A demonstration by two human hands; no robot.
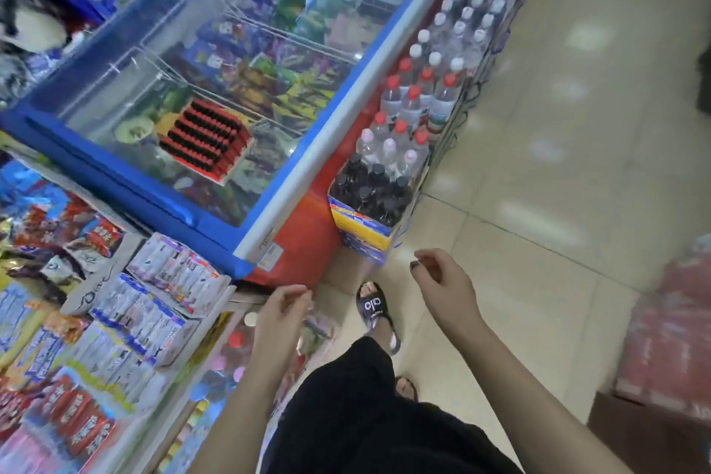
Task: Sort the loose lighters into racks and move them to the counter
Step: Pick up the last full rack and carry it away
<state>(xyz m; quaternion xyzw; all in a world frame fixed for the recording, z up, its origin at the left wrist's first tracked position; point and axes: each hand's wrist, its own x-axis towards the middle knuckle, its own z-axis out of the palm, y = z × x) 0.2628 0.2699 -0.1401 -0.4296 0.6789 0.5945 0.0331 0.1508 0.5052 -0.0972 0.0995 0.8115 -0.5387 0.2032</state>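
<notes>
A red rack of lighters with black tops lies on the glass lid of a blue chest freezer, near its front left corner. My left hand hangs in the air below the freezer's corner, fingers loosely curled, holding nothing. My right hand is raised over the tiled floor to the right, fingers also loosely curled and empty. Both hands are well away from the rack. No loose lighters are visible.
Packs of bottled water and dark drinks line the freezer's right side. A snack display fills the lower left. Red cartons stand at the right. Tiled floor runs ahead; my sandalled foot steps forward.
</notes>
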